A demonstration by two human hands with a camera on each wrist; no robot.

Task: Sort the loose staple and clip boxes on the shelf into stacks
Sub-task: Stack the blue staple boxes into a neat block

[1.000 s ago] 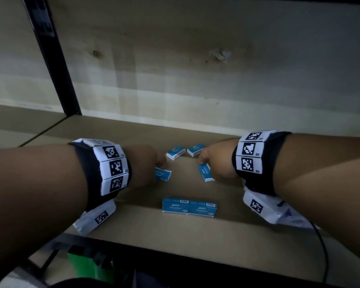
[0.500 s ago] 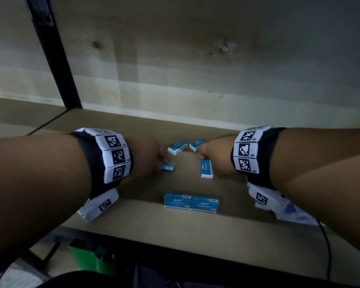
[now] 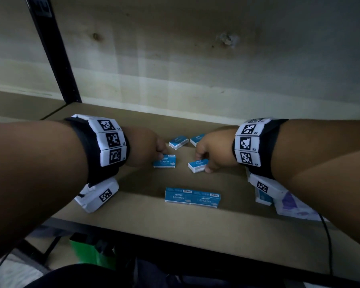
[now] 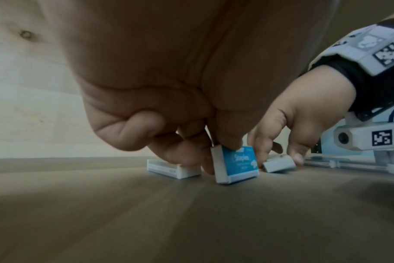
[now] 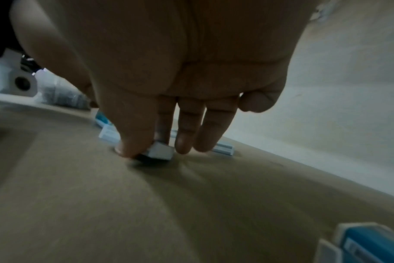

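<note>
Cardboard staple boxes, small and blue-topped with white sides, lie on the matte brown shelf (image 3: 133,221). Behind the joined pair of boxes (image 3: 192,197) at the shelf's front, the left hand (image 3: 142,148) pinches one box (image 3: 165,161) between thumb and curled fingers, tilting it on edge; half a second ago it lay narrower, end-on. The right hand (image 3: 213,149) grips another box (image 3: 198,165) between thumb and fingertips, now turned crosswise. Two more boxes (image 3: 178,142) lie further back.
</note>
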